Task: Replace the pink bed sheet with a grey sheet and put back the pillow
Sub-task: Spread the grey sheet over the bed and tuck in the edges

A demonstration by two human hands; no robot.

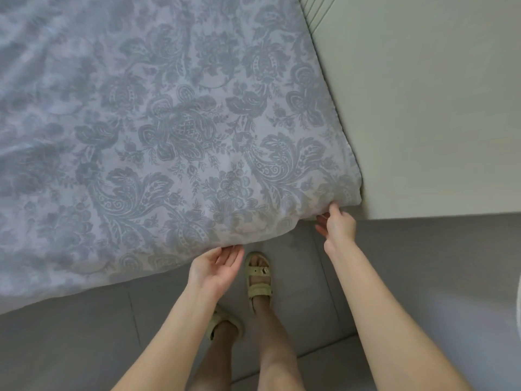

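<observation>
Left hand: palm up, fingers loosely spread, tips touching the one grey sheet (floral print) at the near edge of the bed it covers. Right hand: fingers straight, thumb against the sheet at the near right corner. Sandals: two.

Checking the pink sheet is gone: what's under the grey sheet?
Nothing shows: the grey sheet lies unbroken right to its draped near edge. Whatever lies beneath, pink or not, is hidden.

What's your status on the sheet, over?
Left hand open, palm up, at grey sheet edge. Right hand touching its corner beside cream panel. Pillow not in view.
</observation>
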